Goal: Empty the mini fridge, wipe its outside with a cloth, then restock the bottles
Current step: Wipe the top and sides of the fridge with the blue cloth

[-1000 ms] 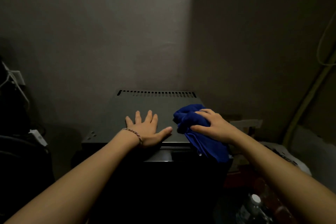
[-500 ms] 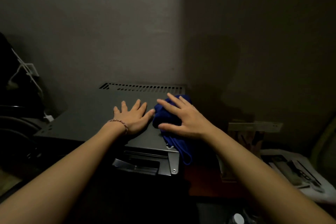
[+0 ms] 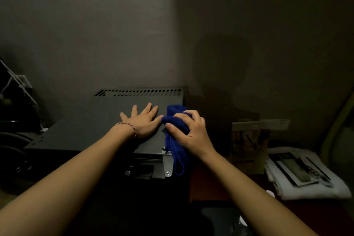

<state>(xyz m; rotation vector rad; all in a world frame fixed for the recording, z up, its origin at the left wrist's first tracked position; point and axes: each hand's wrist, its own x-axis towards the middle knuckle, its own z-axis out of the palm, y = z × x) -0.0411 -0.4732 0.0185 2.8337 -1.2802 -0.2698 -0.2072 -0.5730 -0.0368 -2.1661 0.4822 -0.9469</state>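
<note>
Dim corner: right hand grips bunched blue cloth at grey metal fridge top's right edge; left hand spread flat beside.

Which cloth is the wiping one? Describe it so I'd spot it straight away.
Find the grey mini fridge against the wall. On its top's right edge, the right hand grips a bunched cloth, its tail hanging over the front corner. It is the only vivid blue thing here.

No writing can be read anywhere; the papers on the right (dim, blurred) show only illegible marks.
</note>
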